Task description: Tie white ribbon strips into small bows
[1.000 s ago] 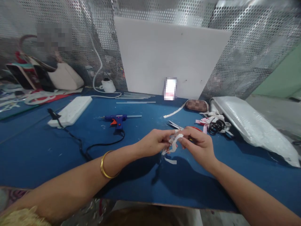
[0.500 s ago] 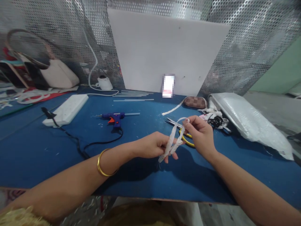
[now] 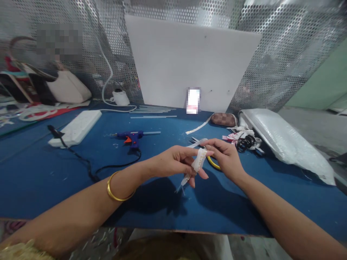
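near the centre of the frame, the left hand [image 3: 182, 161] pinches a gathered white ribbon strip [image 3: 200, 160], its tail hanging below the fingers. the right hand [image 3: 226, 157] has its fingers bent together at the strip's upper end; whether they grip it cannot be told. yellow-handled scissors [image 3: 213, 163], partly hidden, lie beside the right hand on the blue worktop [image 3: 48, 187]. a blue glue gun [image 3: 132, 136] lies left of centre.

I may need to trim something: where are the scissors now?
In the head view, the scissors lie right of centre on the blue table, partly hidden by the right hand, nearer the wearer than the brown checked pouch.
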The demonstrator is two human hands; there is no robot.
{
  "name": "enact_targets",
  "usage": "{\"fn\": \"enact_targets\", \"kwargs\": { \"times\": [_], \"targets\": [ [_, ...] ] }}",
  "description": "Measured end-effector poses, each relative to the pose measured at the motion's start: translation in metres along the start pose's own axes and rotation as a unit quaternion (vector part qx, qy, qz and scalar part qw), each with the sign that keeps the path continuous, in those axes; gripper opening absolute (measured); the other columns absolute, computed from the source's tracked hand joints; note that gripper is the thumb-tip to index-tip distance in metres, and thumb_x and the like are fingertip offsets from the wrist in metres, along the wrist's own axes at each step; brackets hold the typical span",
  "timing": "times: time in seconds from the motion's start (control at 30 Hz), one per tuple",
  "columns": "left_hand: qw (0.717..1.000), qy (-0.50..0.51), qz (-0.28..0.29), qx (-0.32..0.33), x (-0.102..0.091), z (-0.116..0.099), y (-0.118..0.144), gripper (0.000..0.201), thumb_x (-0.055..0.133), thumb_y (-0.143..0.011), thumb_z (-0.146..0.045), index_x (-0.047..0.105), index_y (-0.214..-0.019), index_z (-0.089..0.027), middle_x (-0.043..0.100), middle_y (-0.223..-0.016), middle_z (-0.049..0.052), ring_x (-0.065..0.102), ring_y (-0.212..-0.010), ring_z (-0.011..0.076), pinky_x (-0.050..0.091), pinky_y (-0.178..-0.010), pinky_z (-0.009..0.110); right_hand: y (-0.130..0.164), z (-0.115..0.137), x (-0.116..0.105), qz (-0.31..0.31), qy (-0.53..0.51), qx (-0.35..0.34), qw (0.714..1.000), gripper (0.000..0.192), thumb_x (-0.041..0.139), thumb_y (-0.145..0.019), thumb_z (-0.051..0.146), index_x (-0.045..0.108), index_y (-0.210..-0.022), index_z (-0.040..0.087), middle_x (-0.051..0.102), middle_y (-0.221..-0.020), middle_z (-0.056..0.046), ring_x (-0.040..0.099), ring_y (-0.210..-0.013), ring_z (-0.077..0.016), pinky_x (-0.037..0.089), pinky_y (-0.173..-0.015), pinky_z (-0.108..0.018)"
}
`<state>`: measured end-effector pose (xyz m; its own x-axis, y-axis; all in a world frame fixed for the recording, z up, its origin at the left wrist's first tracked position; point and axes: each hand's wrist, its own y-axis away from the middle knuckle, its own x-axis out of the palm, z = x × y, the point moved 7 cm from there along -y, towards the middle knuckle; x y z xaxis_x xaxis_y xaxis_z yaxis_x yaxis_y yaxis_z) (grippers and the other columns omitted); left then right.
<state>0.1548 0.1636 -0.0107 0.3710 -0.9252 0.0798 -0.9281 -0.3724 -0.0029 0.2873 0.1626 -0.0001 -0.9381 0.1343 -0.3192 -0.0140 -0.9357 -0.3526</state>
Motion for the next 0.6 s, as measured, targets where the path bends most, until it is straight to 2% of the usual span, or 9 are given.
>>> {"fn": "enact_targets", "kwargs": {
  "times": [0.07,0.13,0.23,0.3,0.37,0.47,0.53,0.6],
  "targets": [
    [0.999,0.014,-0.028,0.019,-0.006,-0.005,0.001,0.059,0.061,-0.075,-0.014,0.045,-0.131,-0.023,0.070,-0.094,0.009,0.066,-0.064,0.0166,0.051,-0.062,0.028,0.000,0.000,0.004,0.031,-0.031,0.006,0.999,0.016,0.052,-0.082,0.024,0.066,-0.088,0.019,0.066,-0.084,-0.002,0.060,-0.083,-0.0173,0.046,-0.075,-0.029],
    [0.997,0.024,-0.058,0.043,-0.013,-0.010,0.001,0.061,0.062,-0.074,-0.014,0.045,-0.132,-0.023,0.070,-0.093,0.009,0.066,-0.063,0.0170,0.051,-0.061,0.029,0.002,-0.001,0.008,0.050,-0.040,0.015,0.998,0.016,0.053,-0.082,0.027,0.064,-0.089,0.018,0.065,-0.078,-0.001,0.060,-0.075,-0.0160,0.046,-0.068,-0.027],
    [0.992,0.036,-0.096,0.071,-0.021,-0.014,0.001,0.063,0.063,-0.074,-0.014,0.043,-0.133,-0.023,0.070,-0.092,0.009,0.066,-0.062,0.0166,0.051,-0.059,0.028,0.004,-0.006,0.012,0.046,-0.003,0.024,0.999,0.018,0.055,-0.082,0.032,0.064,-0.084,0.017,0.060,-0.066,0.000,0.054,-0.061,-0.0132,0.042,-0.057,-0.024],
    [0.990,0.038,-0.112,0.078,-0.024,-0.014,0.001,0.062,0.062,-0.074,-0.015,0.043,-0.133,-0.023,0.070,-0.092,0.008,0.066,-0.062,0.0161,0.051,-0.059,0.027,0.005,-0.007,0.014,0.040,0.035,0.009,0.999,0.019,0.054,-0.083,0.033,0.064,-0.079,0.017,0.055,-0.062,0.001,0.049,-0.058,-0.0121,0.040,-0.055,-0.024],
    [0.988,0.034,-0.130,0.081,-0.028,-0.015,0.002,0.063,0.063,-0.075,-0.015,0.042,-0.133,-0.024,0.070,-0.091,0.007,0.066,-0.063,0.0160,0.050,-0.059,0.026,0.006,-0.005,0.014,0.017,0.074,-0.026,0.997,0.018,0.054,-0.083,0.032,0.063,-0.076,0.019,0.052,-0.064,0.001,0.049,-0.061,-0.0128,0.040,-0.058,-0.025],
    [0.981,0.026,-0.161,0.101,-0.036,-0.019,0.004,0.065,0.063,-0.075,-0.014,0.040,-0.134,-0.025,0.070,-0.096,0.008,0.066,-0.063,0.0154,0.049,-0.059,0.026,0.008,0.000,0.011,-0.030,0.124,-0.076,0.989,0.015,0.055,-0.083,0.029,0.064,-0.075,0.020,0.057,-0.081,-0.004,0.053,-0.078,-0.0163,0.042,-0.071,-0.028],
    [0.976,0.023,-0.182,0.119,-0.041,-0.022,0.005,0.066,0.062,-0.076,-0.015,0.038,-0.135,-0.027,0.069,-0.101,0.008,0.066,-0.063,0.0149,0.049,-0.060,0.026,0.009,0.000,0.013,-0.027,0.131,-0.080,0.988,0.016,0.051,-0.086,0.027,0.064,-0.080,0.020,0.060,-0.088,-0.005,0.055,-0.084,-0.0178,0.043,-0.075,-0.029],
    [0.971,0.020,-0.200,0.130,-0.045,-0.023,0.005,0.066,0.061,-0.077,-0.016,0.036,-0.137,-0.027,0.068,-0.103,0.009,0.065,-0.064,0.0146,0.049,-0.061,0.026,0.012,0.001,0.017,-0.006,0.138,-0.078,0.987,0.018,0.045,-0.089,0.026,0.062,-0.087,0.021,0.063,-0.084,-0.004,0.058,-0.079,-0.0175,0.044,-0.072,-0.029]
  ]
}}
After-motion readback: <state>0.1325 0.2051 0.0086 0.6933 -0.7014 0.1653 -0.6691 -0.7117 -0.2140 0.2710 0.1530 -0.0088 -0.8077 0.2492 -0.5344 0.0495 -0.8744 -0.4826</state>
